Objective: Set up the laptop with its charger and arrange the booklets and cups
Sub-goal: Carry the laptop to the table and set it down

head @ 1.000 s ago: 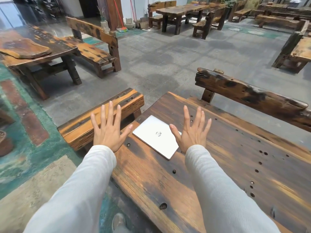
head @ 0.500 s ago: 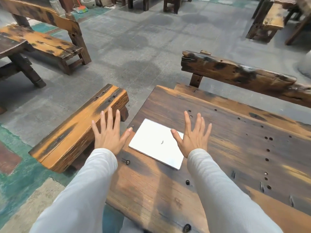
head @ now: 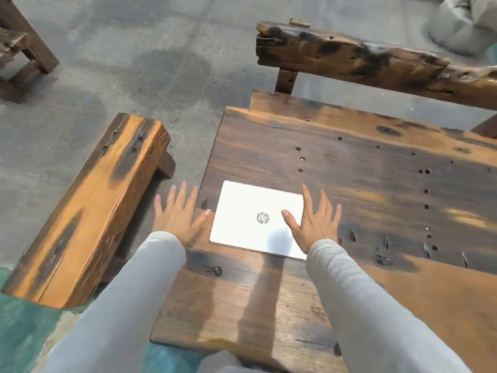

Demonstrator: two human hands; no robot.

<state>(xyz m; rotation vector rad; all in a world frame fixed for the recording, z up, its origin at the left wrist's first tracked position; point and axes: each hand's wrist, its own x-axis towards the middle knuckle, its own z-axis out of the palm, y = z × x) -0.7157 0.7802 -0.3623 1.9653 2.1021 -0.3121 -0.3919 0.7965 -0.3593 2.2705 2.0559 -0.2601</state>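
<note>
Laptop [head: 256,219] closed between two spread, empty hands.

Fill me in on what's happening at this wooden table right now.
A person in light long sleeves is reaching both hands toward a closed white laptop lying flat near the left end of a dark wooden table. Both hands are open with fingers spread. The left hand is just off the laptop's left edge, and the right hand is over its right side; contact can't be confirmed. The lid is still shut. No charger, booklets or cups are in view. A wooden bench stands to the left.
</note>
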